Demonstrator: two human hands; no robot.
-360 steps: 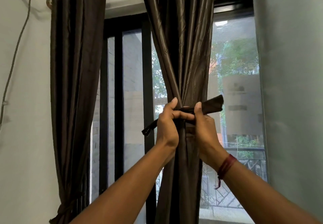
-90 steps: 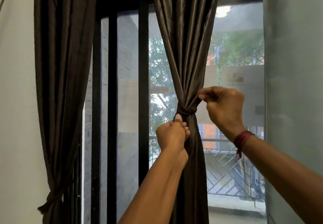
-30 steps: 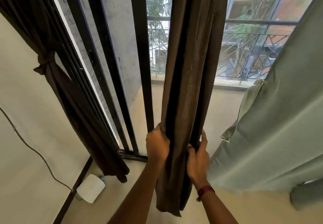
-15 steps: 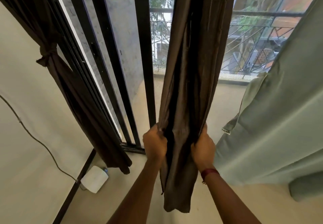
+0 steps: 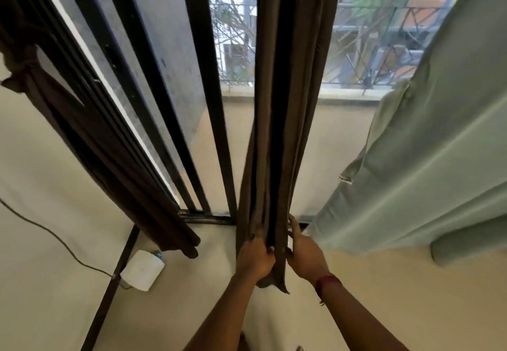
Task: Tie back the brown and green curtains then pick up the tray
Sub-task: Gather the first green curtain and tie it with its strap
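A brown curtain [image 5: 285, 98] hangs straight down in front of the window, its folds gathered together. My left hand [image 5: 253, 258] grips its left folds close to the hem. My right hand [image 5: 306, 254] presses on the right folds at the same height, fingers pointing up. A second brown curtain [image 5: 90, 142] hangs at the left, tied with a knot high up. A pale green curtain [image 5: 428, 164] hangs loose at the right. No tray is in view.
Black window frame bars [image 5: 208, 98] stand behind the curtains. A white box [image 5: 142, 269] with a black cable [image 5: 49, 234] lies on the floor by the left wall. A balcony railing [image 5: 378, 49] shows outside.
Both hands have slid further down the middle brown curtain toward its hem and drawn the folds closer together. The view has tilted slightly lower.
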